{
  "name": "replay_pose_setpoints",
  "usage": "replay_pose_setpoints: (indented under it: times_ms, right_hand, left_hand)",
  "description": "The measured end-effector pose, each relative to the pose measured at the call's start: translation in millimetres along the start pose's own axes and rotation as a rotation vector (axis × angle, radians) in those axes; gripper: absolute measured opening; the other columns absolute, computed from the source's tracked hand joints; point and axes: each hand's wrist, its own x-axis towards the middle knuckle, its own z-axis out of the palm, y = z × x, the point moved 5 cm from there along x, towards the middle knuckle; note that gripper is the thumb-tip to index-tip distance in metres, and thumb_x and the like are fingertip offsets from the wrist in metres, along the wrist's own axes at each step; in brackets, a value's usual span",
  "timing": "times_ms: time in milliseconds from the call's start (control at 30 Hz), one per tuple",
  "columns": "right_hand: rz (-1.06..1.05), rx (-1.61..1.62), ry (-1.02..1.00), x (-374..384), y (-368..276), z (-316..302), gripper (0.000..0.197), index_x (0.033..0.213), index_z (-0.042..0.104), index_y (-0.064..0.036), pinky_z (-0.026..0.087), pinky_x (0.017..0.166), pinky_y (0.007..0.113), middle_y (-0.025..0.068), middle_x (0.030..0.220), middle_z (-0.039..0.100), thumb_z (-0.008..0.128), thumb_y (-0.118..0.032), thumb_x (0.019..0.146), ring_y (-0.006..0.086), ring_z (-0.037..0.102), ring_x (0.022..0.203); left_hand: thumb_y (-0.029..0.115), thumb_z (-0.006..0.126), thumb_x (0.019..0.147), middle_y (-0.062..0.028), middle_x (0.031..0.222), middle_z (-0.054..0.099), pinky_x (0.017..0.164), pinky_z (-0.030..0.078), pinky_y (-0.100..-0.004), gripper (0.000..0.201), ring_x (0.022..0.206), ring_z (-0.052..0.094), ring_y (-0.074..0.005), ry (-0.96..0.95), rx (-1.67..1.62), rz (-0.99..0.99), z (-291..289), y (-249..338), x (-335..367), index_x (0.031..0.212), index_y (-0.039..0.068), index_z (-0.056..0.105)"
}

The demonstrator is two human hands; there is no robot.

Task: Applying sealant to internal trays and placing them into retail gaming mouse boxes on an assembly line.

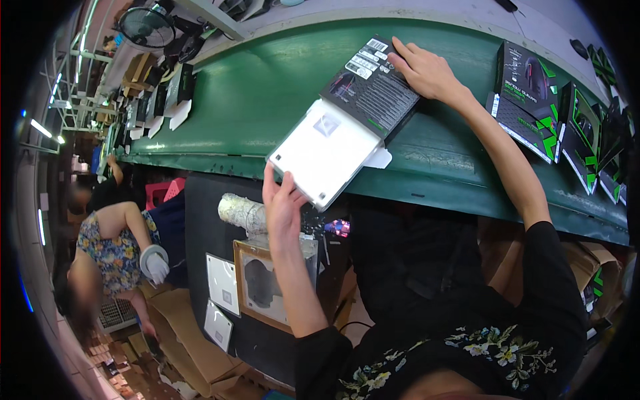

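On the green belt point(267, 100), which sweeps across the upper half of the view, a black box point(370, 87) lies with a white tray point(327, 152) sticking out of its open end toward 7 o'clock, a small white flap point(380, 159) showing at the box's mouth. The box sits just above picture centre; the tray's lower corner overhangs the belt's near edge. The right hand point(427, 70) lies flat on the box's far corner at 1 o'clock, fingers spread and pressing down rather than curled round anything. The left hand point(283, 203) meets the tray's near edge at 7 o'clock, thumb on top and fingers tucked beneath, a light pinch on the rim. The box looks like thin printed card, light and fairly stiff but easily creased at the corners; its glossy skin would probably slip on the belt unless pinned. The tray looks like thin moulded plastic, light, somewhat springy, smooth, and best held by its edges. At 3 o'clock more boxes point(533, 100) lean in a row. At 8 o'clock another person point(113, 247) bends over brown cartons point(180, 333).
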Motion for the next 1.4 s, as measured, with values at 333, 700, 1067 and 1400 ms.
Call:
replay_pose_setpoints:
  times_ms: [333, 700, 1067, 1400]
  right_hand:
    - [-0.054, 0.038, 0.013, 1.0, -12.6, 0.2, 0.062, 0.14, 0.043, -0.0052, 0.048, 0.091, 0.046, 0.0187, 0.12, 0.06, 0.034, -0.051, 0.1, 0.0368, 0.059, 0.11]
    - [0.229, 1.195, -0.14, 12.0, 36.4, -78.7, 0.082, 0.131, 0.057, -0.0029, 0.035, 0.107, 0.041, 0.0144, 0.129, 0.061, 0.022, -0.069, 0.097, 0.0266, 0.054, 0.122]
    - [0.01, 1.642, 0.007, 23.3, 124.9, -14.1, 0.089, 0.074, 0.061, -0.003, 0.037, 0.098, 0.034, 0.0251, 0.113, 0.067, 0.014, -0.076, 0.092, 0.0237, 0.06, 0.1]
    - [0.24, 1.34, 0.308, 12.8, 90.3, 1.4, 0.073, 0.074, 0.059, -0.0038, 0.041, 0.094, 0.033, 0.0268, 0.097, 0.068, 0.028, -0.066, 0.096, 0.0317, 0.064, 0.098]
  left_hand:
    - [0.01, 0.045, 0.102, -0.0081, 0.131, 0.054, 0.102, 0.044, -0.0435, 0.044, 0.118, 0.054, -0.0245, -0.256, -0.511, -0.126, 133.2, -58.5, 70.7, 0.144, 0.014, 0.035]
    - [0.009, 0.059, 0.094, -0.006, 0.117, 0.063, 0.092, 0.047, -0.0361, 0.038, 0.099, 0.061, -0.0214, -0.609, 0.842, 0.362, 173.9, -13.7, 23.6, 0.131, 0.001, 0.051]
    - [0.027, 0.064, 0.085, -0.009, 0.139, 0.045, 0.101, 0.041, -0.0425, 0.054, 0.112, 0.055, -0.0293, -0.492, 1.124, 1.076, 260.5, -43.0, 19.1, 0.137, 0.015, 0.056]
    - [0.024, 0.056, 0.091, -0.017, 0.156, 0.025, 0.111, 0.03, -0.0577, 0.058, 0.143, 0.03, -0.0392, -0.318, 1.682, 1.128, 261.2, -72.7, 54.7, 0.147, 0.016, 0.041]
